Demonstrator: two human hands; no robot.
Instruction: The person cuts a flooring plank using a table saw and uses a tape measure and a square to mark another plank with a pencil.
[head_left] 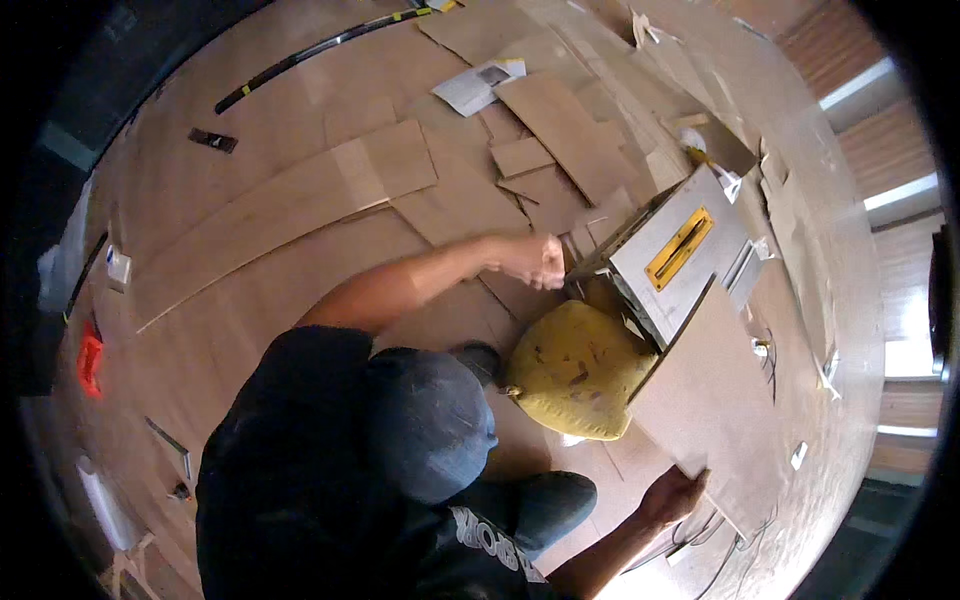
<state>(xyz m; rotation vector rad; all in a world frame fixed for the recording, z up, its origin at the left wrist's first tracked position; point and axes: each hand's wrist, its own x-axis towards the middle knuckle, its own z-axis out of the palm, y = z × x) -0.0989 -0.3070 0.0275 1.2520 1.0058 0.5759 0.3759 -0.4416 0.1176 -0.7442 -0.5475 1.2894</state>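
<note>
Neither of my hands shows in the head view. A person in a dark shirt and blue-grey cap [430, 425] crouches close below me. That person's left arm reaches out, and the blurred hand [530, 260] is in front of a table saw [650, 240] with a grey top and yellow insert. At the lower right, their other hand [675, 495] grips the edge of a thin brown board [715, 390]. The board slants beside the saw and hides part of it. A stuffed yellow bag [580, 365] bulges against the saw's near side.
Loose brown panels [300, 205] cover much of the floor. A printed sheet [480, 85] and a long dark strip [320, 55] lie farther off. To the left is a red-orange tool [90, 360]. Cables [700, 540] trail beneath the board.
</note>
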